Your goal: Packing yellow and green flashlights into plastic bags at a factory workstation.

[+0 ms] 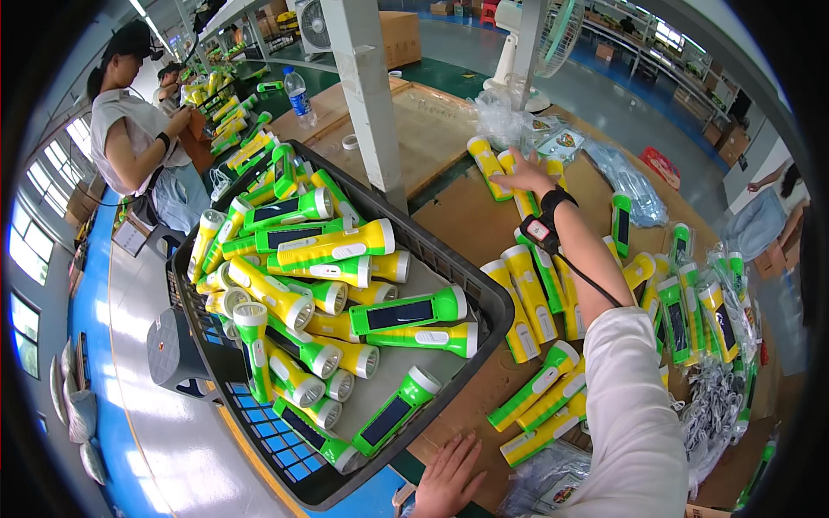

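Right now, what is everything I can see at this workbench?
flashlights: dozens, yellow and green, piled in the crate and lying across the bench
crate: one, black plastic, left of the bench
water bottle: one, clear, far left
fan: one, white, far end
bagged flashlights: several, right edge
co-worker: one, white top, far left
left hand: flat on the bench beside the crate
right hand: on a yellow flashlight

White sleeve; black wrist strap (553,201) (red-edged device, thin black cable).
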Demonstrator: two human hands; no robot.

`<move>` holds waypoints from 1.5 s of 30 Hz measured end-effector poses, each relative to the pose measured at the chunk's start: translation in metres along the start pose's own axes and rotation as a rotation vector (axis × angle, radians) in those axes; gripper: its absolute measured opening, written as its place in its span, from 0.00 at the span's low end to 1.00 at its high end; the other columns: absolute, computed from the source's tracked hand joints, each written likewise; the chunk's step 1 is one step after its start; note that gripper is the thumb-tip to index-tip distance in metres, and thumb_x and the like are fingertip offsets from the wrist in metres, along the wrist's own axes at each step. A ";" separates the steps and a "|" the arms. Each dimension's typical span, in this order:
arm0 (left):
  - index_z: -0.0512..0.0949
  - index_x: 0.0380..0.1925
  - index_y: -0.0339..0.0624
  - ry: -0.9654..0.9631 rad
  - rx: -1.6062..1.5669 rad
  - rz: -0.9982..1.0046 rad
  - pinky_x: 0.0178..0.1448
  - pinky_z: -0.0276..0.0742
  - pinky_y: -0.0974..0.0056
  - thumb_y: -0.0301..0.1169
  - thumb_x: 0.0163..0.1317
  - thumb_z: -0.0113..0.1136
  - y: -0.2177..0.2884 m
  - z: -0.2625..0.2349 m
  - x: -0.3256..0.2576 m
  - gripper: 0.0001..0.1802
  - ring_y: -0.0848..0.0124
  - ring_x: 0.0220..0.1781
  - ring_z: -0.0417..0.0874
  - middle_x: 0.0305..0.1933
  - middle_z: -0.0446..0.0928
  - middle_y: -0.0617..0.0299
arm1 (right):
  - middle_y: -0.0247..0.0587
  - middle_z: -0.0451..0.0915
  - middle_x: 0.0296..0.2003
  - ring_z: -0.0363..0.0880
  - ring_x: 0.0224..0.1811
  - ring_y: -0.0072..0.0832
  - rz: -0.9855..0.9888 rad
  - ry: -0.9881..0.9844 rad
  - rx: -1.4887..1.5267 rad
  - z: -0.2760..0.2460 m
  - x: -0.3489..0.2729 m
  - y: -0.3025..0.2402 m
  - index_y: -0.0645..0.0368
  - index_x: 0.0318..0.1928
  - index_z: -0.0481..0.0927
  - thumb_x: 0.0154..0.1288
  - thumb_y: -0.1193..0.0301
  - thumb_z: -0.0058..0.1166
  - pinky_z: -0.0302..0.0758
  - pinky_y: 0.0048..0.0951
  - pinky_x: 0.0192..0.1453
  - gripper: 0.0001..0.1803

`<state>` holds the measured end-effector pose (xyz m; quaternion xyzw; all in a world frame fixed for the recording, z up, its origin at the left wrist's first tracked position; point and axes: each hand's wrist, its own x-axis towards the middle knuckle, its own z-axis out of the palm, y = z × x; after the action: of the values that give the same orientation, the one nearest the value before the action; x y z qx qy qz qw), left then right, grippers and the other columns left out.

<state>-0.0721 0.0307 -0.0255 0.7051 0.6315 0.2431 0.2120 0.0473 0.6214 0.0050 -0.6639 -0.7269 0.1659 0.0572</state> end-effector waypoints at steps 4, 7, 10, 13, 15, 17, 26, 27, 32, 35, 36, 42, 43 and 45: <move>0.72 0.65 0.46 0.002 -0.013 0.033 0.74 0.63 0.51 0.40 0.58 0.68 0.005 0.000 0.007 0.34 0.57 0.73 0.69 0.72 0.69 0.58 | 0.51 0.39 0.79 0.35 0.79 0.63 0.016 -0.042 -0.031 -0.005 0.006 0.012 0.33 0.77 0.49 0.43 0.37 0.65 0.40 0.86 0.66 0.62; 0.72 0.65 0.45 0.030 -0.003 0.009 0.74 0.62 0.51 0.39 0.58 0.68 0.002 0.000 0.004 0.34 0.56 0.72 0.68 0.71 0.69 0.57 | 0.52 0.42 0.78 0.36 0.79 0.65 0.011 -0.063 -0.117 0.003 -0.043 -0.022 0.36 0.77 0.50 0.45 0.37 0.64 0.48 0.79 0.70 0.60; 0.73 0.64 0.45 0.046 -0.062 0.022 0.74 0.62 0.50 0.38 0.58 0.67 0.002 0.002 0.005 0.33 0.55 0.73 0.68 0.71 0.69 0.56 | 0.57 0.45 0.77 0.37 0.78 0.66 -0.043 -0.100 -0.200 -0.006 -0.080 -0.029 0.39 0.76 0.51 0.48 0.41 0.65 0.51 0.76 0.72 0.57; 0.71 0.66 0.44 0.023 -0.013 0.031 0.74 0.62 0.51 0.39 0.61 0.65 0.007 -0.003 0.011 0.32 0.58 0.74 0.67 0.71 0.68 0.56 | 0.57 0.45 0.76 0.39 0.78 0.66 -0.157 -0.118 -0.308 0.000 -0.119 -0.030 0.42 0.73 0.55 0.53 0.54 0.67 0.53 0.78 0.70 0.50; 0.71 0.66 0.43 0.036 -0.020 0.034 0.75 0.62 0.51 0.38 0.61 0.65 0.006 -0.006 0.011 0.32 0.58 0.74 0.67 0.72 0.68 0.56 | 0.57 0.41 0.77 0.41 0.78 0.64 -0.278 -0.113 -0.390 0.009 -0.142 -0.040 0.47 0.72 0.57 0.57 0.73 0.62 0.56 0.79 0.69 0.43; 0.71 0.66 0.43 0.050 -0.027 0.042 0.75 0.62 0.51 0.37 0.61 0.65 0.003 -0.006 0.008 0.32 0.57 0.74 0.67 0.72 0.68 0.57 | 0.57 0.41 0.77 0.42 0.78 0.63 -0.304 -0.138 -0.409 0.009 -0.161 -0.042 0.47 0.72 0.57 0.57 0.74 0.61 0.55 0.79 0.69 0.43; 0.71 0.65 0.43 0.058 -0.028 0.031 0.75 0.61 0.52 0.37 0.61 0.65 0.005 -0.002 0.004 0.32 0.58 0.73 0.68 0.71 0.69 0.57 | 0.51 0.76 0.61 0.71 0.66 0.37 -0.400 -0.746 0.411 -0.098 -0.107 0.045 0.57 0.61 0.76 0.64 0.55 0.61 0.68 0.37 0.68 0.29; 0.72 0.64 0.44 0.060 -0.041 0.028 0.75 0.61 0.51 0.37 0.60 0.66 0.005 -0.002 0.005 0.32 0.57 0.73 0.68 0.71 0.69 0.57 | 0.53 0.72 0.63 0.69 0.68 0.39 -0.377 -0.520 0.346 -0.105 -0.095 0.058 0.61 0.65 0.70 0.66 0.55 0.60 0.65 0.35 0.71 0.33; 0.73 0.64 0.45 0.065 -0.047 0.017 0.74 0.62 0.51 0.37 0.58 0.67 0.003 -0.001 0.008 0.32 0.57 0.73 0.68 0.71 0.70 0.57 | 0.58 0.64 0.70 0.62 0.73 0.43 -0.172 0.136 0.005 -0.068 -0.057 0.120 0.67 0.73 0.57 0.60 0.47 0.64 0.61 0.34 0.75 0.52; 0.74 0.64 0.45 0.045 -0.024 0.012 0.74 0.62 0.50 0.37 0.58 0.67 0.007 -0.002 0.009 0.32 0.57 0.73 0.68 0.71 0.70 0.57 | 0.65 0.66 0.66 0.64 0.71 0.50 -0.142 0.093 0.354 -0.035 -0.045 0.136 0.68 0.71 0.57 0.46 0.40 0.71 0.64 0.42 0.72 0.62; 0.74 0.64 0.45 0.041 -0.028 0.008 0.74 0.62 0.50 0.37 0.58 0.67 0.006 -0.001 0.007 0.32 0.57 0.73 0.68 0.71 0.70 0.57 | 0.65 0.66 0.66 0.64 0.71 0.50 -0.144 0.087 0.352 -0.030 -0.046 0.140 0.68 0.71 0.57 0.46 0.40 0.71 0.64 0.42 0.72 0.62; 0.74 0.63 0.45 0.044 -0.037 -0.019 0.74 0.62 0.50 0.37 0.58 0.67 0.003 0.000 0.000 0.31 0.55 0.73 0.68 0.70 0.70 0.57 | 0.59 0.68 0.64 0.68 0.67 0.51 -0.359 0.073 0.004 -0.024 -0.088 0.098 0.61 0.71 0.58 0.49 0.57 0.73 0.68 0.42 0.69 0.53; 0.74 0.63 0.45 0.051 -0.052 -0.013 0.74 0.62 0.50 0.37 0.58 0.67 0.003 -0.002 0.002 0.31 0.55 0.73 0.68 0.70 0.70 0.57 | 0.59 0.67 0.65 0.67 0.68 0.49 -0.394 0.104 -0.012 -0.025 -0.091 0.100 0.61 0.71 0.57 0.50 0.60 0.71 0.67 0.40 0.70 0.51; 0.73 0.64 0.44 0.045 -0.043 0.014 0.74 0.62 0.51 0.36 0.59 0.67 0.005 -0.002 0.007 0.31 0.56 0.73 0.68 0.71 0.70 0.57 | 0.59 0.67 0.65 0.67 0.68 0.48 -0.428 0.106 0.117 -0.039 -0.105 0.117 0.61 0.71 0.58 0.51 0.60 0.71 0.67 0.39 0.70 0.51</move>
<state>-0.0685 0.0366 -0.0202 0.6991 0.6259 0.2738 0.2110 0.1816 0.5319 0.0193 -0.4978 -0.8364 0.1565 0.1675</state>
